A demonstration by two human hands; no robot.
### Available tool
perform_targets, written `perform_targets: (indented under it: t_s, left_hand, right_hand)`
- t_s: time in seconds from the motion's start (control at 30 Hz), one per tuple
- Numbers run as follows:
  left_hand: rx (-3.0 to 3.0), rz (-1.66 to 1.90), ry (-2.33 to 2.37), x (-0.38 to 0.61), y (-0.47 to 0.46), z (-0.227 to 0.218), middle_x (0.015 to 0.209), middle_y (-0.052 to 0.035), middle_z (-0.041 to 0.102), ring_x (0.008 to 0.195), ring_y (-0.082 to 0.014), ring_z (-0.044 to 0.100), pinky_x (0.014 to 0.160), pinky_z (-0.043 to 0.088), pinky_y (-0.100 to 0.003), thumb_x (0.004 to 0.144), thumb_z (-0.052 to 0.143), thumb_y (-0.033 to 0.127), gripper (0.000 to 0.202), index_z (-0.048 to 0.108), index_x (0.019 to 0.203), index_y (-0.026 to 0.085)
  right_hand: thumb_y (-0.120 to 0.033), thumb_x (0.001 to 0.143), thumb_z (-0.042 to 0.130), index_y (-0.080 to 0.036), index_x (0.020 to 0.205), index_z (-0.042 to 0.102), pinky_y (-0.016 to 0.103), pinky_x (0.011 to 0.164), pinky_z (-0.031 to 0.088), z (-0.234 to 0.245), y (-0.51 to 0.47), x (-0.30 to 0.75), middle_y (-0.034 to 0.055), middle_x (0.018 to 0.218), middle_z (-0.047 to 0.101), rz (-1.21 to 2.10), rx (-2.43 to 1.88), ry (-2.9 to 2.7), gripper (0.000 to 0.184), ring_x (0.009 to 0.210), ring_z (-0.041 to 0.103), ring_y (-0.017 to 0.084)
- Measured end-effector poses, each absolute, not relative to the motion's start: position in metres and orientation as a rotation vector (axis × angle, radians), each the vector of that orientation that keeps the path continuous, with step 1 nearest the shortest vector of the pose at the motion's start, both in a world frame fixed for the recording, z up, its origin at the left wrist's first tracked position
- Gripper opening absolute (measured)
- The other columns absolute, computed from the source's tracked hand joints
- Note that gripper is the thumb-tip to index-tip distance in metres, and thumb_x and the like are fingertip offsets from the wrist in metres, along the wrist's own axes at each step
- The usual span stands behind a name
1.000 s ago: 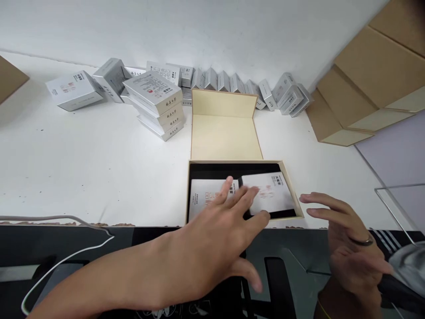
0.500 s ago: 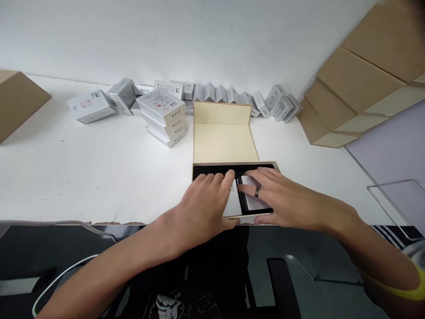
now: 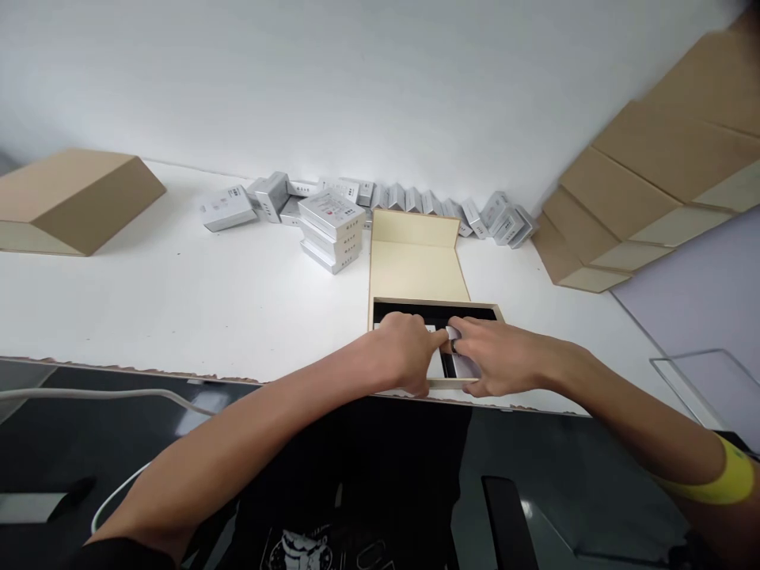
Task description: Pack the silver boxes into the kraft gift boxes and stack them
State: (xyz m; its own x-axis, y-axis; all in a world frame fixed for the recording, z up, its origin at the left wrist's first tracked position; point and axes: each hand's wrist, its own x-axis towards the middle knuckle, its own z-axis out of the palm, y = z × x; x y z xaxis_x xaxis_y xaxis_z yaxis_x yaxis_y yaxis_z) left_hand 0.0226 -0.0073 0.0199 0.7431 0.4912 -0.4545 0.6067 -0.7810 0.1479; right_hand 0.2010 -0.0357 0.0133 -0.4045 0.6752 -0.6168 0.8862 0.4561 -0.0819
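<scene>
An open tan gift box (image 3: 380, 303) with a black lining lies at the near edge of the white table, its cream lid (image 3: 416, 257) folded back. Two small white packets (image 3: 446, 361) lie side by side inside it. My left hand (image 3: 404, 355) rests palm down on the left packet, fingers curled over its far edge. My right hand (image 3: 490, 356), with a dark ring on one finger, presses on the right packet. The fingertips of both hands meet over the gap between the packets.
A stack of silver-white boxes (image 3: 331, 229) and a row of several more (image 3: 416, 199) line the wall. A tan carton (image 3: 74, 202) sits far left; stacked tan cartons (image 3: 647, 190) rise at right. A clear tray (image 3: 706, 380) sits near right, a white cable (image 3: 119, 393) near left.
My right hand came in from the right and onto the right packet. Both hands drew together over the packets. The view tilted up and back, so the box looks smaller.
</scene>
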Motion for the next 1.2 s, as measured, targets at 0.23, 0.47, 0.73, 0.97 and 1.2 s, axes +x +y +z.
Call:
perform_targets:
  t_s: [0.23,0.47,0.73,0.97,1.2]
  left_hand:
    - [2.679,-0.529,0.823,0.020,-0.006,0.015,0.120,-0.0125,0.072,0.098,-0.0322,0.072,0.083,0.058,-0.041,0.076,0.088,0.045,0.076,0.059,0.143,0.026]
    - [2.714,-0.294,0.865,0.007,-0.015,-0.008,0.137,-0.0205,0.062,0.124,-0.0364,0.062,0.116,0.042,-0.050,0.084,0.083,0.049,0.096,0.034,0.157,0.011]
    - [2.707,-0.210,0.858,0.004,-0.020,-0.014,0.131,-0.0164,0.063,0.117,-0.0361,0.063,0.105,0.047,-0.050,0.090,0.075,0.050,0.062,0.054,0.142,0.023]
    - [2.635,-0.428,0.871,0.030,-0.010,-0.009,0.124,-0.0149,0.068,0.108,-0.0351,0.065,0.093,0.051,-0.046,0.076,0.086,0.035,0.066,0.063,0.137,0.024]
    - [2.644,-0.523,0.815,0.047,0.002,-0.007,0.111,-0.0104,0.075,0.101,-0.0358,0.070,0.093,0.054,-0.051,0.056,0.099,0.033,0.065,0.075,0.117,0.025]
  right_hand:
    - [-0.043,0.081,0.067,-0.016,0.101,0.067,0.046,0.088,0.051,0.006,-0.044,0.204,0.0134,0.114,0.053,-0.564,1.353,2.218,0.033,0.103,0.058,0.032]
    - [-0.043,0.085,0.065,-0.015,0.119,0.068,0.052,0.095,0.052,-0.004,-0.048,0.210,0.0177,0.121,0.057,-0.614,1.374,2.295,0.044,0.113,0.059,0.036]
    - [-0.053,0.091,0.062,-0.013,0.098,0.071,0.058,0.097,0.054,-0.015,-0.053,0.215,0.0222,0.122,0.057,-0.561,1.350,2.369,0.041,0.114,0.060,0.038]
    - [-0.053,0.093,0.061,-0.011,0.095,0.074,0.062,0.101,0.051,-0.018,-0.058,0.213,0.0263,0.128,0.057,-0.383,1.339,2.418,0.044,0.119,0.059,0.042]
    - [-0.049,0.091,0.067,-0.013,0.118,0.074,0.062,0.107,0.047,-0.009,-0.053,0.204,0.0238,0.137,0.056,-0.376,1.308,2.362,0.047,0.129,0.054,0.043]
